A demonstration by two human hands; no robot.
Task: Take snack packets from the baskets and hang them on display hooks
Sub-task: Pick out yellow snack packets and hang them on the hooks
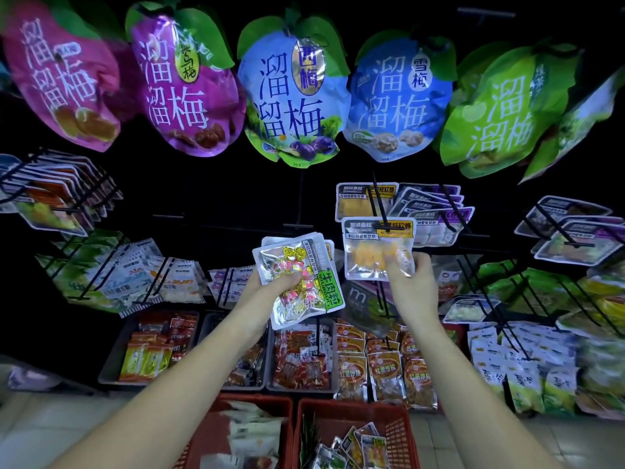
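**A:** How far along is the hanging?

**B:** Midway, I'd judge. The right hand [414, 282] pinches the lower corner of a clear plastic pouch of yellow pieces with a yellow-and-black header [377, 247]. The pouch is raised straight above that pinch to a black wire hook [378, 204]. A matching pouch [363, 201] already hangs just behind it.

**A:** And the other hand?

**B:** The left hand [267, 292] has its fingers curled round a stack of silvery clear pouches of foil-wrapped sweets with a green label [297, 282]. It holds them level with the right hand's pinch and just beside it. Those are not yet hung. Below both wrists, two red plastic baskets [351, 405] hold more packets, so plenty is left.

**A:** Is the yellow pouch on the hook?

**B:** I cannot tell. The prong crosses its header, but the hang hole is too small to make out. How many pouches are in the stack is also hidden, since they overlap. Both baskets are cut off at the bottom edge, so their full contents don't show.
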